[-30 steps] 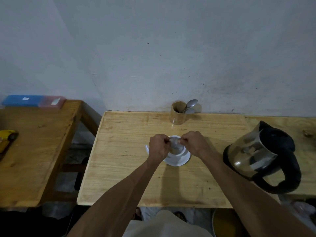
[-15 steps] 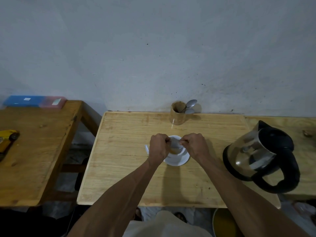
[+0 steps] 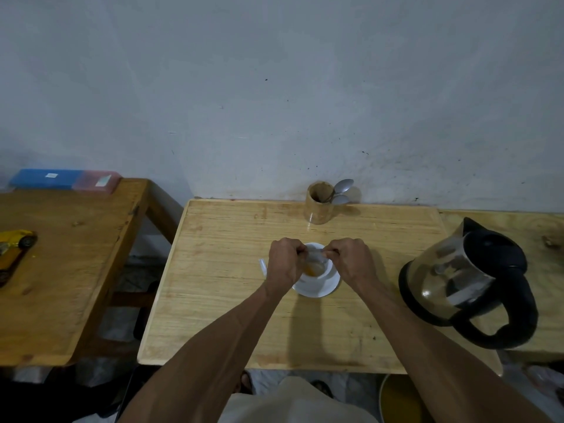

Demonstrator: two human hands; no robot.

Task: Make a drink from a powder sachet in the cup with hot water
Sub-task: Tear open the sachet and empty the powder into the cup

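Observation:
A white cup [image 3: 317,271] stands on a white saucer [image 3: 320,288] in the middle of the wooden table [image 3: 232,270]. Orange-brown powder shows inside the cup. Over the cup my left hand [image 3: 285,261] and my right hand [image 3: 351,259] each pinch one end of a small pale sachet [image 3: 316,254], which is mostly hidden by my fingers. To the right on the table stands a glass kettle [image 3: 464,276] with a black lid and handle.
A wooden holder [image 3: 319,203] with two metal spoons [image 3: 341,190] stands at the table's back edge by the wall. A small white scrap [image 3: 262,265] lies left of the saucer. A second wooden table [image 3: 61,270] at left carries a blue-pink box [image 3: 64,178] and a yellow object [image 3: 15,239].
Both hands stay over the cup on the sachet with almost no shift. The view has tilted slightly.

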